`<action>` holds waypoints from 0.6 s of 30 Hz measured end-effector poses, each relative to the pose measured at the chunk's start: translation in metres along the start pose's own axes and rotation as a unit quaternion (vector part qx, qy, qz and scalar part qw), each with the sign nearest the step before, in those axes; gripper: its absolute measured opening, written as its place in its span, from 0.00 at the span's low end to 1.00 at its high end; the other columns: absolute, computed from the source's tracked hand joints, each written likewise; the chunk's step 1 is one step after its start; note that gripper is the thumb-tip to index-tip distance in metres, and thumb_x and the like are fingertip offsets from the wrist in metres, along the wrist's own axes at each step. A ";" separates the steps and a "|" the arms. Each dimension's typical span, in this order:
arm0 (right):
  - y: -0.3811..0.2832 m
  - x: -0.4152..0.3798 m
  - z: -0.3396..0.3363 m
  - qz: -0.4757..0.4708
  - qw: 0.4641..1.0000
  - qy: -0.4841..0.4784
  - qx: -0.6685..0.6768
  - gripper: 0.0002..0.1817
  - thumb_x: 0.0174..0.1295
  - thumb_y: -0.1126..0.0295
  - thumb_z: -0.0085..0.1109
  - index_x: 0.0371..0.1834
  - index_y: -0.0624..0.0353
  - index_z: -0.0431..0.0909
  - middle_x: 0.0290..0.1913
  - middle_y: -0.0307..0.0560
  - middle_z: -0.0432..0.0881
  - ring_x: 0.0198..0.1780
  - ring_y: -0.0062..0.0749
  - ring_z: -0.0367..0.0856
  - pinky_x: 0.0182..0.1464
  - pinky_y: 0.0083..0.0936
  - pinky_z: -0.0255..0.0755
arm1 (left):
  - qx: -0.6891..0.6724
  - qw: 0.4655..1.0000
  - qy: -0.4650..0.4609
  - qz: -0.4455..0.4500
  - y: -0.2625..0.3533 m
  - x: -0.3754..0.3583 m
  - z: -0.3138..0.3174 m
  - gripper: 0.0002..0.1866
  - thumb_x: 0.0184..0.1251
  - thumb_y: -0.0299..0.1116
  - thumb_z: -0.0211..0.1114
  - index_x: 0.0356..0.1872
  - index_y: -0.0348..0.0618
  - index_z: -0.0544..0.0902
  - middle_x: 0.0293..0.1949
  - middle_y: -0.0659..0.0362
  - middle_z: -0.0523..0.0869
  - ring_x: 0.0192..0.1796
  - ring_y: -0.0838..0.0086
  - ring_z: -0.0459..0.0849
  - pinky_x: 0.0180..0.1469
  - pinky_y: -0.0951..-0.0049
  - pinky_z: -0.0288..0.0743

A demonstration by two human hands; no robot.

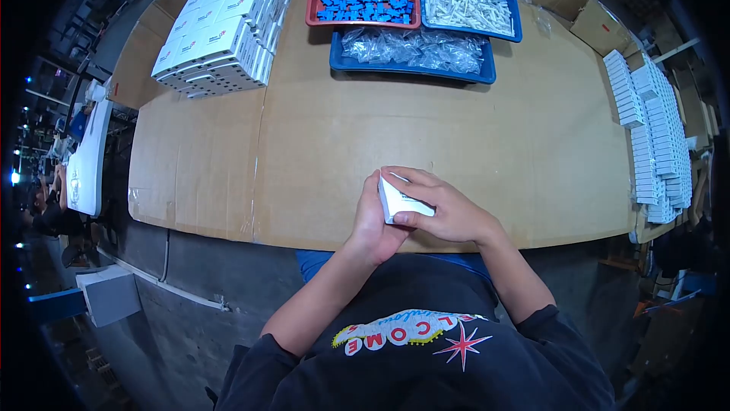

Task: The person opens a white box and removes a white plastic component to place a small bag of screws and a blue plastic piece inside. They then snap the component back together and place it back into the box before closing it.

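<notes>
A small white box point(399, 200) with faint print on its face is held between both hands, just above the near edge of the cardboard-covered table. My left hand point(372, 221) cups it from the left and below, its fingers partly hidden behind the box. Over its top and right side lies my right hand point(441, 206), with the thumb pressed on the lower part of the face and the fingers across the upper edge. The underside of the box is out of sight.
Stacked white boxes point(217, 31) stand back left. A red tray point(309, 0) of blue parts, a blue tray point(517, 15) of white pieces and another blue tray point(411, 75) of clear bags are at the back. White box rows point(654, 137) line the right; a person point(53, 209) is far left.
</notes>
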State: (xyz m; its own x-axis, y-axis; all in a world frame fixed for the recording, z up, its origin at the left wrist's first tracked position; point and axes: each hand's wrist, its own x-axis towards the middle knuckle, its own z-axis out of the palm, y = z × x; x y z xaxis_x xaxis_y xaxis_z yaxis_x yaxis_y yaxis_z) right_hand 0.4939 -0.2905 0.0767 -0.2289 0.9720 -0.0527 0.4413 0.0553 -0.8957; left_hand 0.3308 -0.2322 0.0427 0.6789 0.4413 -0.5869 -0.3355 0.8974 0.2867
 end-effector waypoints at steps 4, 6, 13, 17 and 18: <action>0.002 0.001 -0.001 -0.030 1.000 -0.005 -0.002 0.38 0.71 0.56 0.67 0.84 0.51 0.68 0.84 0.54 0.65 0.83 0.51 0.63 0.82 0.44 0.56 | 0.011 0.999 0.024 0.027 0.000 -0.002 0.006 0.32 0.88 0.60 0.34 0.69 0.47 0.73 0.59 0.53 0.83 0.63 0.62 0.83 0.65 0.55 0.79; 0.004 0.003 -0.003 -0.058 0.998 -0.002 -0.019 0.39 0.71 0.55 0.67 0.84 0.51 0.68 0.84 0.54 0.65 0.84 0.51 0.61 0.83 0.46 0.55 | 0.005 0.999 0.001 0.035 0.007 -0.009 0.016 0.31 0.88 0.59 0.37 0.70 0.47 0.73 0.60 0.54 0.83 0.64 0.62 0.84 0.65 0.56 0.80; 0.011 -0.003 -0.023 -0.086 0.991 0.070 0.073 0.28 0.79 0.68 0.58 0.80 0.56 0.71 0.80 0.50 0.72 0.82 0.48 0.66 0.83 0.45 0.57 | 0.125 0.987 -0.065 0.078 0.002 -0.014 0.016 0.23 0.86 0.42 0.53 0.71 0.40 0.73 0.62 0.52 0.83 0.66 0.66 0.85 0.69 0.61 0.80; -0.003 -0.004 -0.007 -0.021 0.887 0.292 0.357 0.21 0.75 0.75 0.64 0.70 0.69 0.78 0.70 0.56 0.81 0.75 0.37 0.75 0.73 0.35 0.75 | 0.210 0.958 -0.128 0.149 0.012 -0.025 0.034 0.28 0.86 0.33 0.55 0.81 0.36 0.64 0.63 0.54 0.82 0.65 0.75 0.83 0.65 0.69 0.81; -0.001 -0.008 -0.010 -0.010 0.894 0.273 0.356 0.22 0.75 0.74 0.65 0.69 0.69 0.79 0.68 0.56 0.82 0.73 0.36 0.78 0.71 0.33 0.76 | 0.231 0.954 -0.120 0.150 0.012 -0.025 0.031 0.28 0.86 0.33 0.56 0.81 0.35 0.65 0.64 0.54 0.83 0.65 0.74 0.83 0.65 0.69 0.81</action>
State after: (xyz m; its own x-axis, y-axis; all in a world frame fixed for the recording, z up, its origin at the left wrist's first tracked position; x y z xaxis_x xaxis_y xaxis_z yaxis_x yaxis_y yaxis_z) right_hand 0.5036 -0.2963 0.0827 0.3134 0.9495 0.0150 -0.2669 0.1033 -0.9582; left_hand 0.3302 -0.2324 0.0843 0.7463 0.6162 -0.2517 -0.2518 0.6114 0.7502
